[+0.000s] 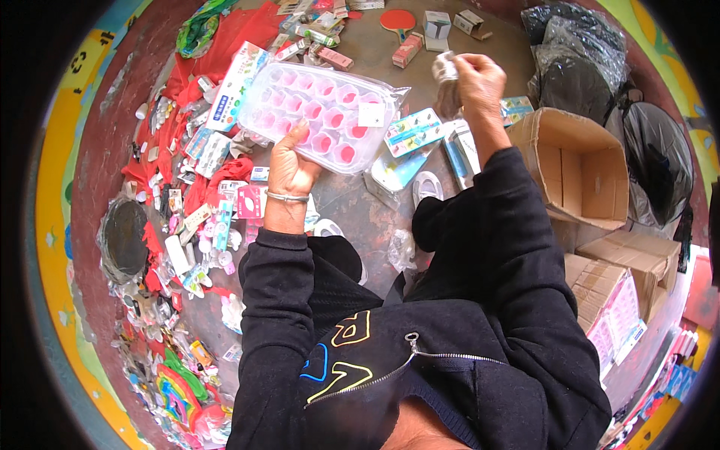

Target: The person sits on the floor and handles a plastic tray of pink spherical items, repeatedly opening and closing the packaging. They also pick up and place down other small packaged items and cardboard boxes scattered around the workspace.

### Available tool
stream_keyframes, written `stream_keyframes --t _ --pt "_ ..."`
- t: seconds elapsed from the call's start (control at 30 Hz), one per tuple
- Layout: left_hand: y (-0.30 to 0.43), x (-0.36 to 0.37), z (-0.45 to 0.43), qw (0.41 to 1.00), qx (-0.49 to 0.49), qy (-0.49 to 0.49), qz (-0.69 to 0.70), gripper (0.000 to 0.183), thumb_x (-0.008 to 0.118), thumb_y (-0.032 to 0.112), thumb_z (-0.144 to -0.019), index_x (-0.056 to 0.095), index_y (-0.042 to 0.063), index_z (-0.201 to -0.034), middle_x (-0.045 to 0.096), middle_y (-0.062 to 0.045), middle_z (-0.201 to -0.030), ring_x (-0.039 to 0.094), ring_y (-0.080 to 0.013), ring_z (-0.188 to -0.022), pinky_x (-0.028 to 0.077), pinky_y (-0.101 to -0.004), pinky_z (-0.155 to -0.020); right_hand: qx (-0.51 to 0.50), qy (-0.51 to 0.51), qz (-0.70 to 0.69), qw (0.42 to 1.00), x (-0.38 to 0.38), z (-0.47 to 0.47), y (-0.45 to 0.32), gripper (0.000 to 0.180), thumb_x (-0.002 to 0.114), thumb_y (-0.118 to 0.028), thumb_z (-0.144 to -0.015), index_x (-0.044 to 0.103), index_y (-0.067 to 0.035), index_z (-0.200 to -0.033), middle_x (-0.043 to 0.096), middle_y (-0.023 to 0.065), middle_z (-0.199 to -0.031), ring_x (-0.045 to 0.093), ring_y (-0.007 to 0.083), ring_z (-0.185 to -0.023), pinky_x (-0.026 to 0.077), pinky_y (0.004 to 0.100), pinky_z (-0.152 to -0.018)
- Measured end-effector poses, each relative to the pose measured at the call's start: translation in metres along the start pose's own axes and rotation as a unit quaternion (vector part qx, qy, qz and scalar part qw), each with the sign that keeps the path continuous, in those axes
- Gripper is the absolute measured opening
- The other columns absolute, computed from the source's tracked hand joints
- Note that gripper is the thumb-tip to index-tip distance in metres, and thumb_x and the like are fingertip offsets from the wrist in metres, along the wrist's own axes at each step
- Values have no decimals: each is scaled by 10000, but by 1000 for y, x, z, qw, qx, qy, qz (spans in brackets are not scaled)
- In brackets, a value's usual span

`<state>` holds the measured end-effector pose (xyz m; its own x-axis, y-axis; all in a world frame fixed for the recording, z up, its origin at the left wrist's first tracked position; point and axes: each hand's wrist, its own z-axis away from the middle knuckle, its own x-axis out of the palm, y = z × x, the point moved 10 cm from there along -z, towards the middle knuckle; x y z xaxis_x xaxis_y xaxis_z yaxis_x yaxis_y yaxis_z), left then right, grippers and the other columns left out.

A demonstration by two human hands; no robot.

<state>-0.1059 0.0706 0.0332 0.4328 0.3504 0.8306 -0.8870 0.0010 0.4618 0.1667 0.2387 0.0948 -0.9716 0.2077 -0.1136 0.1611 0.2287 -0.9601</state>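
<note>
My left hand grips the near edge of a clear plastic-wrapped tray with rows of pink round cups, its thumb on top. A printed header card sticks out from the tray's left end. Raised at the upper right, my right hand pinches a crumpled greyish cloth or wad between thumb and fingers. Below and between the hands, a blue patterned packet lies on a pale blue package on the floor.
An open cardboard box stands at the right, with black plastic bags beyond and more cartons nearer. Mixed small goods and red cloth cover the left floor. A red table tennis bat and small boxes lie ahead.
</note>
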Motion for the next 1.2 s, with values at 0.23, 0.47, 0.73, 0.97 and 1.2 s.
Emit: stream_keyframes --t 0.23,0.47,0.73,0.97,1.2 --pt "-11 -4 2 999 14 33 -7 341 558 126 -839 475 17 -1152 547 -137 -1140 533 -293 -1045 408 -461 -926 -308 -204 -18 929 83 122 -124 162 627 -66 -713 550 -34 -852 540 135 -809 555 289 -735 457 351 -653" --pt "-13 -22 -9 997 -4 65 29 308 557 122 -845 479 25 -1127 555 -137 -1113 520 -297 -1045 399 -466 -922 -298 -352 73 884 122 186 -96 180 620 -74 -690 558 -13 -848 546 138 -821 560 281 -749 456 355 -654" --pt "24 -16 -9 998 54 10 38 389 513 274 -886 445 36 -1186 517 -162 -1189 489 -356 -1103 403 -535 -907 272 -243 -107 925 66 94 9 267 649 -197 -791 604 58 -857 591 52 -699 562 104 -636 460 258 -569" --pt "22 1 -4 996 63 -28 62 436 488 253 -886 394 51 -1260 445 -165 -1286 412 -381 -1184 340 -599 -947 318 -350 -134 871 99 125 12 412 639 -330 -795 622 59 -933 620 90 -845 556 133 -754 436 262 -664" --pt "10 0 -7 998 33 -44 40 429 521 164 -870 386 44 -1259 457 -161 -1273 438 -334 -1174 348 -566 -966 385 -358 -238 817 109 145 3 155 644 -65 -770 597 20 -890 627 86 -777 620 148 -687 515 276 -604"
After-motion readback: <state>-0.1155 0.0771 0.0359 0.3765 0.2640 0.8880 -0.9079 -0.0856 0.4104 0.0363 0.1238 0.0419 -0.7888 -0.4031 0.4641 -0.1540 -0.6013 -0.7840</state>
